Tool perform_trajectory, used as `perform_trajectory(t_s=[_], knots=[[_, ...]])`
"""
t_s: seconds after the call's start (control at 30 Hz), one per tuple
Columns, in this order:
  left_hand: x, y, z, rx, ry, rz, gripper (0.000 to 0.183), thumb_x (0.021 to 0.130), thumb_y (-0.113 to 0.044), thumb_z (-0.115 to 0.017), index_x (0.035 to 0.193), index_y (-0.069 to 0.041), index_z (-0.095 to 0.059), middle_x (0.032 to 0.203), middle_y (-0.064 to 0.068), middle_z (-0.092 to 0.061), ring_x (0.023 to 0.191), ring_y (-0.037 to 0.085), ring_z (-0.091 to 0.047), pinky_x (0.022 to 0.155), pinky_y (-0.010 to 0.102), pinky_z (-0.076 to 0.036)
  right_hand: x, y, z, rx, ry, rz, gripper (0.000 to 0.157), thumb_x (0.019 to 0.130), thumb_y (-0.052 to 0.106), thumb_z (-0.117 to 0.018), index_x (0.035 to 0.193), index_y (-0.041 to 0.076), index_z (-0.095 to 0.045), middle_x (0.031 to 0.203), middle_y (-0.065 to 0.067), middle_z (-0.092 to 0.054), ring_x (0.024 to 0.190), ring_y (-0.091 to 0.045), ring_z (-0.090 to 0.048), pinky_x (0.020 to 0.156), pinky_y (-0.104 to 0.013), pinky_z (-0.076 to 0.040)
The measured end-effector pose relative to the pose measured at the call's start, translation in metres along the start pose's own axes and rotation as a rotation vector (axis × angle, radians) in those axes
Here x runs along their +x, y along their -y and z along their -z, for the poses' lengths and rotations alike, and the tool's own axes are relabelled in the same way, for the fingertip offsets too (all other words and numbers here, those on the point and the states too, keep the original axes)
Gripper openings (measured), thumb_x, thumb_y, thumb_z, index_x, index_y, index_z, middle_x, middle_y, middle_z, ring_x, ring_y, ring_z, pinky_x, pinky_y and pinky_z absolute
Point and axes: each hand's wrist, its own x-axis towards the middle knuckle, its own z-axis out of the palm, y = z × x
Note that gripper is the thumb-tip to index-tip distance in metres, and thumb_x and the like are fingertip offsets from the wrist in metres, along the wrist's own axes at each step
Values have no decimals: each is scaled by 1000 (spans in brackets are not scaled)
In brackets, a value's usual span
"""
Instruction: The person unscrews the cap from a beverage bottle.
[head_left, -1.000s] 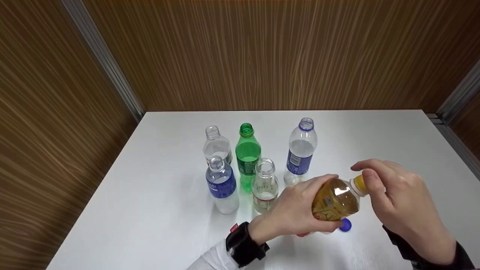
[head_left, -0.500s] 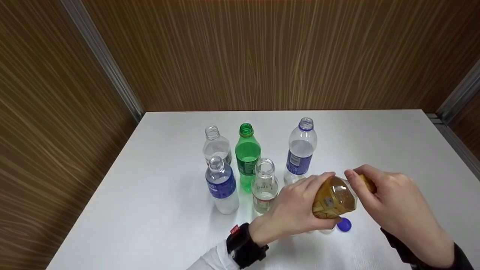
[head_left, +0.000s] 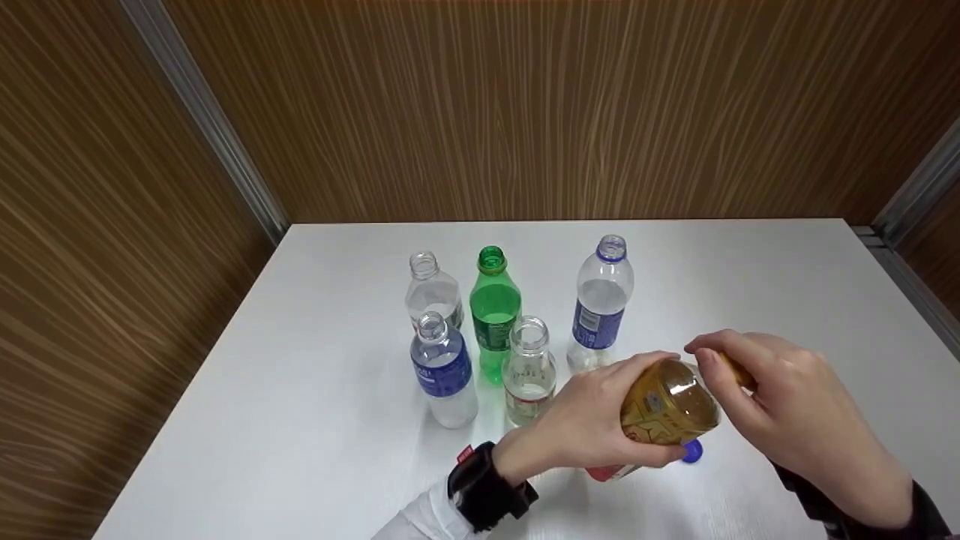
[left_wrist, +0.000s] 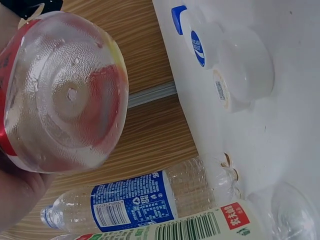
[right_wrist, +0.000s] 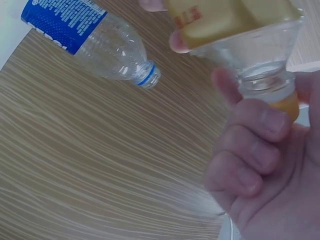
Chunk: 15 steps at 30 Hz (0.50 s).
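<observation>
My left hand [head_left: 581, 420] grips a bottle [head_left: 664, 405] with a yellow label, tilted so its neck points right, above the table. Its rounded clear base [left_wrist: 70, 95] and a bit of red label face the left wrist camera. At the neck, my right hand [head_left: 795, 412] pinches the yellow cap [right_wrist: 287, 107] between thumb and fingers. In the right wrist view the cap sits on the bottle's neck, partly covered by the fingers. A blue cap [head_left: 691, 451] lies on the table just below the bottle.
Several uncapped bottles stand left and behind: a green one [head_left: 495, 307], a clear one with a blue label [head_left: 600, 315], a small blue-labelled one [head_left: 442, 371], a wide-necked one [head_left: 530, 375] and another clear one [head_left: 431, 292]. White caps [left_wrist: 245, 65] lie below the left hand.
My right hand has closed in over the yellow cap from a looser hold, its fingers shifting around it. The bottle has tipped and shifted slightly; the standing bottles have stayed put.
</observation>
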Motion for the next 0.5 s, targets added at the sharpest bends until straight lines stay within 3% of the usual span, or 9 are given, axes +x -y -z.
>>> perform_trajectory(t_s=[0.17, 0.27, 0.37, 0.5], knots=[[0, 0, 2, -26, 13, -10, 86, 87, -46, -83, 158, -26, -38, 134, -6, -68, 112, -5, -61, 90, 4, -49, 0, -8, -1, 41, -33, 120, 21, 85, -3, -67, 98, 8, -78, 88, -2, -79, 71, 0, -62, 61, -8, -50], [0, 0, 2, -24, 11, -5, 85, 87, -46, -83, 157, -26, -39, 133, -7, -68, 111, -6, -61, 90, 4, -49, -1, -10, -1, 31, -35, 133, 21, 85, -1, -66, 100, 8, -78, 89, -3, -79, 71, -3, -62, 59, -10, -50], [0, -1, 2, -10, -3, 7, 85, 86, -48, -83, 157, -27, -40, 134, -8, -68, 111, -6, -62, 90, 5, -49, -1, -8, 0, 11, -38, 86, 19, 88, 4, -66, 102, 7, -78, 87, -4, -77, 68, 1, -58, 58, -11, -48], [0, -1, 0, 22, -27, 20, 87, 86, -49, -83, 157, -26, -40, 139, -8, -67, 114, -3, -63, 92, 5, -49, -2, -4, 3, 2, -54, -53, 16, 96, 11, -64, 104, 6, -78, 85, -7, -77, 66, 7, -49, 57, -11, -43]])
